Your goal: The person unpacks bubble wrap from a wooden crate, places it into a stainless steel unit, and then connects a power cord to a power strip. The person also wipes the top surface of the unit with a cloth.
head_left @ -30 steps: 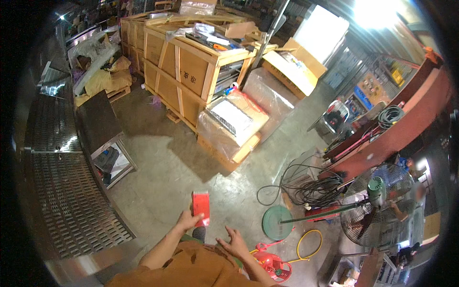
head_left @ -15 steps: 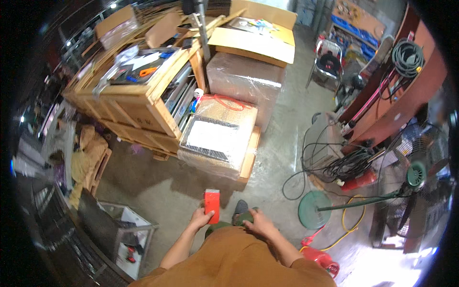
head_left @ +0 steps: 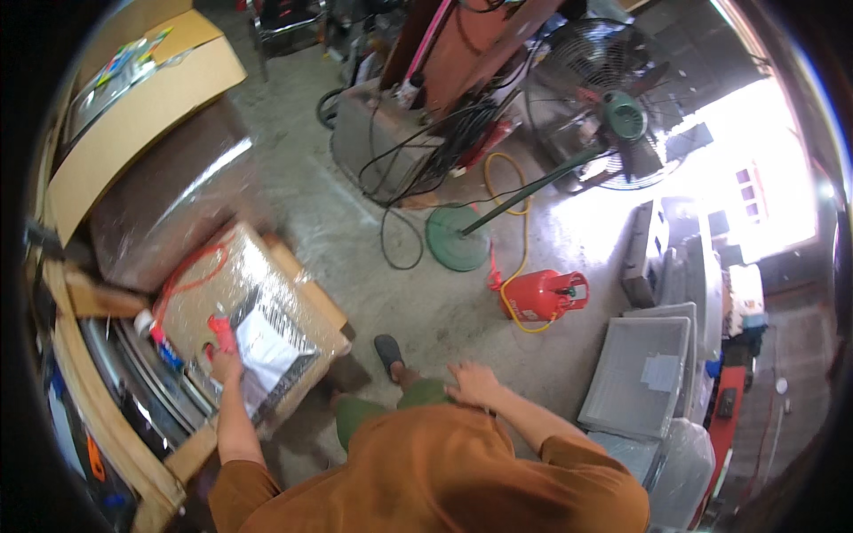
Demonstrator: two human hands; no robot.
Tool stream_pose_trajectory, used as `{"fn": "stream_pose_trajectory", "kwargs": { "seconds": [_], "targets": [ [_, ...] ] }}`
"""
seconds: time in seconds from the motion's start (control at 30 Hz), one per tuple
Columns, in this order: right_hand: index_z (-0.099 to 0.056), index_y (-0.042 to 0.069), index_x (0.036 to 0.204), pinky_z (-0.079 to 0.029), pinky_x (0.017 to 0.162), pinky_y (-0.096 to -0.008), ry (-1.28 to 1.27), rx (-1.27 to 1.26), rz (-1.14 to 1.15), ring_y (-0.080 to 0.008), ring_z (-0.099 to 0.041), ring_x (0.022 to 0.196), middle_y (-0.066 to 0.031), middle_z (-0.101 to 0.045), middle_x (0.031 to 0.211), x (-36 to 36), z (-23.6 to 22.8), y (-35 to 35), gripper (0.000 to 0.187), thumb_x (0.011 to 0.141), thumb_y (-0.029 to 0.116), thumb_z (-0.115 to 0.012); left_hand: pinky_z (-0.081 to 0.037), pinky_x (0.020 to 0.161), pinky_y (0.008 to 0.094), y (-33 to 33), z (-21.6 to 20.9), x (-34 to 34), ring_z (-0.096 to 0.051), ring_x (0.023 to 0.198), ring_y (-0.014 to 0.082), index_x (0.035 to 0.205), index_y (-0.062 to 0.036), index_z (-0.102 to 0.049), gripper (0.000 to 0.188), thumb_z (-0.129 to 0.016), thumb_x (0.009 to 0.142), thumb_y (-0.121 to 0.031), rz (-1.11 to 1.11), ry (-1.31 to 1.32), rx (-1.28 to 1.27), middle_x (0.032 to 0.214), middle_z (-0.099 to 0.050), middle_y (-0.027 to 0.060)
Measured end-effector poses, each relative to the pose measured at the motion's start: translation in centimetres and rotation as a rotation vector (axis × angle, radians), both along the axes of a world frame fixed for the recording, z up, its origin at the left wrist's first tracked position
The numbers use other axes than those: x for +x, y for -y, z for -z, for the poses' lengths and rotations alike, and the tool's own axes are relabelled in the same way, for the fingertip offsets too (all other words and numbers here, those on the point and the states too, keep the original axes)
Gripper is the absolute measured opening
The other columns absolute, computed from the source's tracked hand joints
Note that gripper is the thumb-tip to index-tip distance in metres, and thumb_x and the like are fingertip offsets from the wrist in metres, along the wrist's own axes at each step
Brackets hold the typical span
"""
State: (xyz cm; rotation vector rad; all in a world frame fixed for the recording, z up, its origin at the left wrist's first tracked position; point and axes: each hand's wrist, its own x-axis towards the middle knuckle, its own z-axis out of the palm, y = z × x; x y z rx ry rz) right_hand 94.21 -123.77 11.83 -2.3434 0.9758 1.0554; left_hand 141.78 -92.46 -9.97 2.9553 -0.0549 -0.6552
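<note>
Red object (head_left: 221, 334), held over the floor (head_left: 311, 213) half a second ago, is now at the plastic-wrapped box (head_left: 253, 266), contact unclear, apparently carried across but unreleased, left hand (head_left: 227, 365) gripping it; right hand (head_left: 474, 385) empty, fingers loose.

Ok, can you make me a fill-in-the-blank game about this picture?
1. The left hand holds a small thing coloured ____.
2. The hose by the gas cylinder is coloured ____.
3. The fan has a round base coloured ____.
4. The right hand is holding ____.

Missing words: red; yellow; green; nothing.
</note>
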Motion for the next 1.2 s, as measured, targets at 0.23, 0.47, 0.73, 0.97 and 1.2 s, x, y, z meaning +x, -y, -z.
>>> {"fn": "stream_pose_trajectory", "kwargs": {
  "seconds": [0.23, 0.47, 0.73, 0.97, 1.2],
  "targets": [
    [-0.055, 0.006, 0.133, -0.047, 0.098, -0.0475, -0.169, 0.072, 0.604, -0.0384, -0.057, 0.118, -0.0215, -0.060, 0.127, -7.3, 0.2, -7.8, 0.065, 0.087, 0.052, -0.059, -0.044, 0.102, 0.0458, -0.5, 7.4, 7.8, -0.057, 0.120, 0.0375, 0.127, 0.0036, -0.053, 0.051, -0.058, 0.089, -0.030, 0.237, -0.218, 0.129, 0.128, -0.058, 0.0253],
    [-0.060, 0.003, 0.128, -0.050, 0.093, -0.0442, 0.002, 0.035, 0.941, -0.0370, -0.063, 0.108, -0.0211, -0.068, 0.110, -9.8, 4.2, -9.3, 0.058, 0.087, 0.044, -0.064, -0.036, 0.109, 0.0512, 2.9, 2.9, 5.7, -0.038, 0.135, 0.0445, 0.145, 0.0017, -0.030, 0.071, -0.056, 0.089, -0.033, 0.099, -0.030, 0.179, 0.147, -0.037, 0.0277],
    [-0.069, -0.001, 0.103, -0.052, 0.077, -0.0455, 0.365, -0.072, 1.087, -0.0395, -0.067, 0.088, -0.0261, -0.067, 0.089, 1.3, 8.1, 7.6, 0.043, 0.090, 0.040, -0.061, -0.034, 0.111, 0.0484, 19.6, 2.2, -5.2, -0.037, 0.132, 0.0499, 0.147, 0.0070, -0.025, 0.075, -0.059, 0.089, -0.027, 0.404, -0.151, -0.291, 0.141, -0.036, 0.0379],
    [-0.056, -0.001, 0.073, -0.038, 0.058, -0.0348, 1.499, 0.114, 1.237, -0.0151, -0.047, 0.060, -0.0052, -0.053, 0.062, 23.2, 14.5, 51.0, 0.041, 0.096, 0.033, -0.058, -0.040, 0.105, 0.0435, 39.1, 1.5, -13.7, -0.049, 0.124, 0.0407, 0.138, 0.0023, -0.043, 0.059, -0.064, 0.088, -0.022, 0.345, -0.339, -0.536, 0.132, -0.051, 0.0276],
    [-0.042, -0.004, 0.137, -0.036, 0.104, -0.0427, 1.201, 0.375, 2.013, -0.0283, -0.046, 0.126, -0.0194, -0.047, 0.139, 38.2, 17.9, 72.5, 0.064, 0.091, 0.034, -0.065, -0.048, 0.078, 0.0265, 45.0, -3.6, -13.6, -0.059, 0.086, 0.0137, 0.127, 0.0044, -0.054, 0.045, -0.064, 0.093, -0.023, -0.082, -0.546, -0.687, 0.098, -0.064, 0.0069]
  ]
}}
